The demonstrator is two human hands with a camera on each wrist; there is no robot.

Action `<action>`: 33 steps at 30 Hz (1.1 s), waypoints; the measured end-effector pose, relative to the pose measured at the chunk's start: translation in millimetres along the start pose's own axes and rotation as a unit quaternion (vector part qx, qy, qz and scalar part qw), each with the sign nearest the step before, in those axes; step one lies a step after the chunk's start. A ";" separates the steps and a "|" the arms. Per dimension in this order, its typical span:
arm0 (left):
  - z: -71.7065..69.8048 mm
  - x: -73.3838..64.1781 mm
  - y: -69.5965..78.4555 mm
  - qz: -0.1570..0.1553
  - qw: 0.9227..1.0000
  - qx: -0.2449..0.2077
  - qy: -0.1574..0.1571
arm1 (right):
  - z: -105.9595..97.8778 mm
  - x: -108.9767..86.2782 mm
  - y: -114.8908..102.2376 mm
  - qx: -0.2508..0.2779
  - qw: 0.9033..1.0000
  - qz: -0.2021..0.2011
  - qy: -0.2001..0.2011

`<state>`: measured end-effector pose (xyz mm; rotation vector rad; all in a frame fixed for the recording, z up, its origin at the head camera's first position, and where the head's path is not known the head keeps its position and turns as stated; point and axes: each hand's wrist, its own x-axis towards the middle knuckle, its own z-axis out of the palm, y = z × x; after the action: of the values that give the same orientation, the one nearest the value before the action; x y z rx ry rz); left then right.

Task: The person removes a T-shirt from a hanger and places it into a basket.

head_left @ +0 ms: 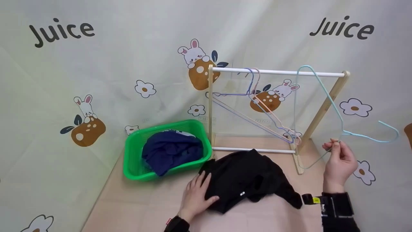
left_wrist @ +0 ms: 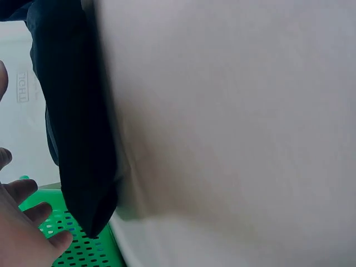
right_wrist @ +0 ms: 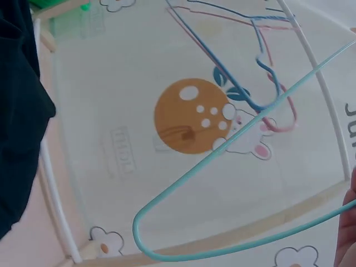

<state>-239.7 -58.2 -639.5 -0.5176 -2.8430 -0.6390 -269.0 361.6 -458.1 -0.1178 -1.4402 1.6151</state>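
My right hand [head_left: 340, 161] pinches the lower bar of a light-blue clothes hanger [head_left: 331, 100], held up and turned so its hook points right. In the right wrist view the hanger [right_wrist: 189, 177] crosses the picture, with part of the hand at the right edge. A black garment [head_left: 244, 180] lies crumpled on the table, one sleeve reaching toward the right wrist. With fingers spread, my left hand [head_left: 197, 196] rests at the garment's left edge. The left wrist view has the dark cloth [left_wrist: 72, 105] beside the fingers [left_wrist: 38, 213].
A green basket [head_left: 128, 164] holding a navy garment [head_left: 172, 148] stands at the left. Behind the black garment is a wooden rack with a white top rod [head_left: 276, 72]. A blue hanger [head_left: 251, 80] and a pink hanger [head_left: 270, 111] hang from it. A printed sheet [head_left: 128, 58] covers the walls.
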 end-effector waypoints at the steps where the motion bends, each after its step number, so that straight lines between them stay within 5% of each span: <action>1: 0.3 0.0 -0.5 0.000 1.000 -0.002 -0.001 | -1.3 3.1 -1.3 0.005 1.000 -0.001 0.006; 8: 2.4 -1.1 -3.8 0.001 1.000 -0.006 0.000 | -9.6 20.1 -0.5 -0.040 0.999 0.021 0.019; 16: 1.6 2.7 0.3 0.005 1.000 0.004 0.010 | -1.9 24.8 18.4 -0.156 0.987 -0.030 -0.024; 25: 3.7 1.6 1.7 0.011 1.000 0.021 0.011 | 11.6 42.6 29.1 -0.262 0.962 -0.051 -0.058; 33: 2.8 4.3 3.2 0.008 0.999 0.024 0.023 | 33.4 70.2 19.1 -0.320 0.937 -0.120 -0.079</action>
<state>-242.8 -52.9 -639.7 -0.5116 -2.8004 -0.5714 -339.3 387.0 -429.4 -0.1771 -1.9815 0.9292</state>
